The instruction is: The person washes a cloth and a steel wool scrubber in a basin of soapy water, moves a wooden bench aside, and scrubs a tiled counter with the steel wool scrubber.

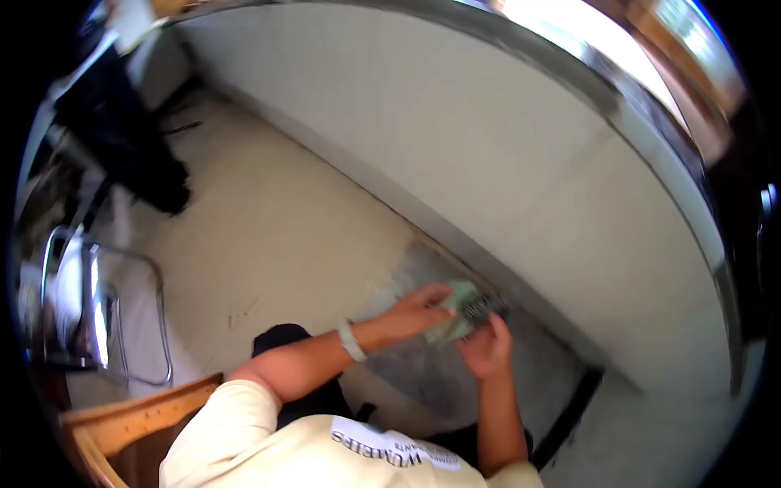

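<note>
My left hand (419, 313), with a pale band on its wrist, grips a crumpled pale green piece (462, 293) that looks like cloth or soft packaging; blur hides its exact kind. Pressed against the green piece is a small dark item (486, 307) with light markings, too smeared to name. My right hand (488, 348) holds this dark item from below with thumb and fingertips. Both hands are close together in front of my lap, above the floor.
A low pale wall (455, 122) runs diagonally in front of me. The floor (244, 179) has a grey patch (423, 374) below my hands. At left are a metal-framed chair (167, 342) and black hanging fabric (114, 122). A wooden frame (146, 405) stands beside me.
</note>
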The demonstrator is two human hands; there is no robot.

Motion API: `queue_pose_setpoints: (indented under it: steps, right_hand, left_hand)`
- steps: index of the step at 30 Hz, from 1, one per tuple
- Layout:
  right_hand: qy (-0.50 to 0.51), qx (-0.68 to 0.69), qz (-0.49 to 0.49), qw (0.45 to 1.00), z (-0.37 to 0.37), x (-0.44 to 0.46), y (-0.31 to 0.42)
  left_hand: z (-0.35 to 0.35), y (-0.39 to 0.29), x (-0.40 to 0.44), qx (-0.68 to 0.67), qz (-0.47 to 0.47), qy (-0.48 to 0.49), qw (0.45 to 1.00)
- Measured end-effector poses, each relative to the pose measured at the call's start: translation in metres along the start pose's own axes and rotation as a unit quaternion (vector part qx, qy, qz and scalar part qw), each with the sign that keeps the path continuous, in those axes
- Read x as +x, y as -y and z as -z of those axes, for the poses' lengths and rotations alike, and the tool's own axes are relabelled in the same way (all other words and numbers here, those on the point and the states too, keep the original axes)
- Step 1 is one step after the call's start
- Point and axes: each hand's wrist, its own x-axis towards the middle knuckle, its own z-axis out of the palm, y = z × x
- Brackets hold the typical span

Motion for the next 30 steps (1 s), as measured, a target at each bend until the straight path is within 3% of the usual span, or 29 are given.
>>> queue_pose_setpoints:
  steps: [2,4,8,15,17,21,23,30]
  right_hand:
    - [-0.002,0.015,-0.003,1.000,-0.002,-0.002,-0.002]
    - [-0.068,0.007,-0.022,0.997,-0.009,-0.007,-0.001]
    - [-0.055,0.028,0.006,0.998,0.003,-0.014,-0.003]
    - [-0.035,0.018,0.026,0.999,-0.005,-0.013,-0.003]
    - [-0.023,-0.002,0.017,1.000,-0.008,-0.012,-0.005]
    - [0.017,-0.057,0.054,0.997,-0.011,-0.003,-0.011]
    - [0.018,-0.021,0.039,0.999,-0.005,-0.001,-0.014]
    - [-0.003,-0.083,0.040,0.996,0.014,0.008,-0.012]
  left_hand:
    - [-0.013,-0.021,-0.012,-0.002,0.029,0.008,1.000]
    - [-0.019,-0.010,-0.012,0.040,-0.022,0.021,0.999]
    - [-0.029,-0.015,-0.019,0.085,0.005,0.058,0.995]
    - [-0.029,-0.029,-0.021,0.145,-0.012,-0.020,0.989]
    - [-0.024,-0.029,-0.024,0.218,-0.036,0.006,0.975]
    - [-0.015,-0.023,-0.022,0.212,-0.116,0.038,0.970]
    - [-0.014,-0.003,-0.017,0.198,-0.194,0.042,0.960]
    - [-0.017,-0.009,-0.021,0.218,-0.172,0.024,0.960]
